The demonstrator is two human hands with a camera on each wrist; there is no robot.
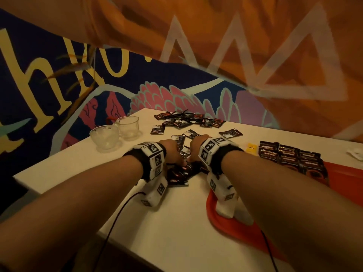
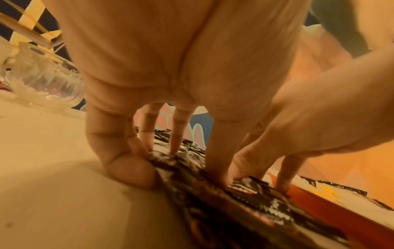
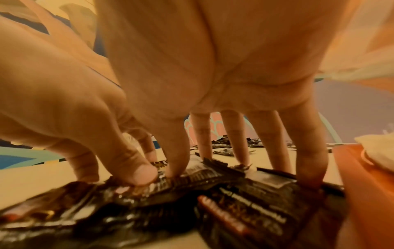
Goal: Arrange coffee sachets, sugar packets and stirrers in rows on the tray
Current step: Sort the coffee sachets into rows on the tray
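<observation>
Two glass cups on the tabletop. One red tray. One yellow packet. One white napkin. Dark sachets too many and too overlapped to count: one far heap, several loose, one pile under both hands, rows on tray.

The light is dim and warm, and everything looks orange. In the head view the white table is the brightest part, and the far wall past the fingers is dark blue and shadowy. The arms near the camera look stretched wide at the bottom edges. In both wrist views the palm fills the top and looks big and soft. The dark sachets under the fingertips are smeared and blurry. A soft shadow lies below the thumb.
</observation>
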